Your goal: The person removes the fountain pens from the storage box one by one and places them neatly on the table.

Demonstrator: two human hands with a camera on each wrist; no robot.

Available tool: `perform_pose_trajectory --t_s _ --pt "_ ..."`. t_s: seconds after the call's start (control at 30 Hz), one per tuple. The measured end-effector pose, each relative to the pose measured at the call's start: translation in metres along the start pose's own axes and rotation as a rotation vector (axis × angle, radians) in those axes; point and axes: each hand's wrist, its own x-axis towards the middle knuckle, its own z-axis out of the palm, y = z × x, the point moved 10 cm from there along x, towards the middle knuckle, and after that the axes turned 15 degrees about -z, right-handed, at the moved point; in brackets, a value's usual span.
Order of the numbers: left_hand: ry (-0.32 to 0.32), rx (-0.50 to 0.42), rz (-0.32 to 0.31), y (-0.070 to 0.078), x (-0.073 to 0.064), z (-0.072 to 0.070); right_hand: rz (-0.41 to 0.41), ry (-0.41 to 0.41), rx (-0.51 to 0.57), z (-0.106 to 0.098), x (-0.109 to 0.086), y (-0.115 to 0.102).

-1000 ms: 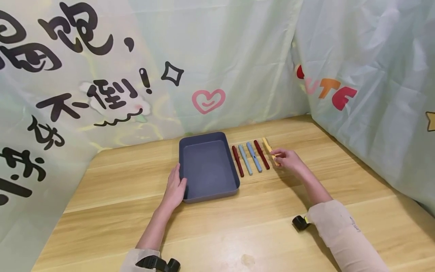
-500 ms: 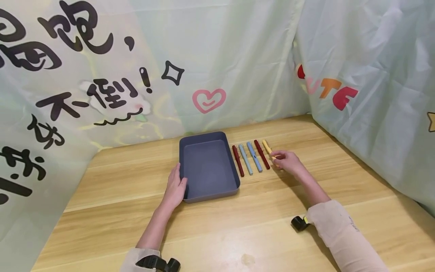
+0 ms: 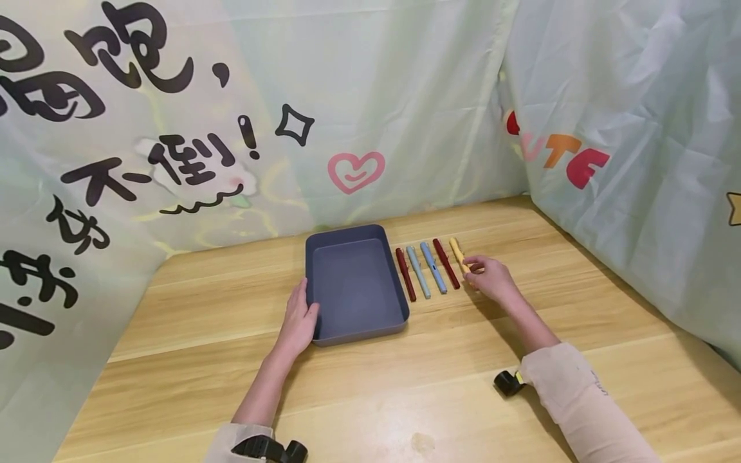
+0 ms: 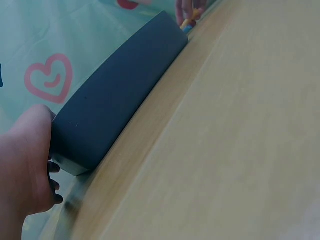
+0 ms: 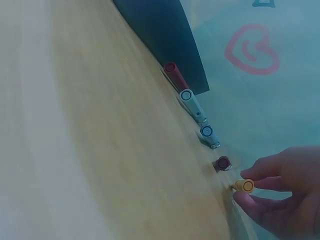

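Note:
A dark blue-grey rectangular tray (image 3: 354,289) lies on the table. My left hand (image 3: 298,323) holds its left wall near the front corner, thumb over the rim and fingers along the outside. To the tray's right, several capped pens lie in a row: a dark red pen (image 3: 405,274), a pale blue-green pen (image 3: 419,272), a blue pen (image 3: 433,267) and another dark red pen (image 3: 446,263). At the row's right end, my right hand (image 3: 490,278) pinches a yellow pen (image 5: 244,186) between thumb and fingers; its near part is hidden by the hand in the head view.
The wooden table (image 3: 393,399) runs to a printed cloth backdrop (image 3: 417,103) behind and a second cloth (image 3: 631,128) on the right. A black wrist camera (image 3: 508,383) sits at the right sleeve, another camera (image 3: 294,451) at the left.
The yellow pen has shifted slightly and turned closer to the line of the other pens. My right hand has moved a little with it. The left hand and tray stay put.

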Motion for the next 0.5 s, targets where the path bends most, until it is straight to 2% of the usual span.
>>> perform_pose_trajectory --t_s 0.2,0.5 --pt "0.008 -0.001 0.003 0.0003 -0.0012 -0.0009 -0.074 0.081 -0.056 -0.0018 -0.0014 -0.0015" --pt "0.0 -0.005 0.001 -0.0001 -0.0005 -0.0001 -0.112 0.171 -0.115 -0.0007 -0.0035 0.0044"
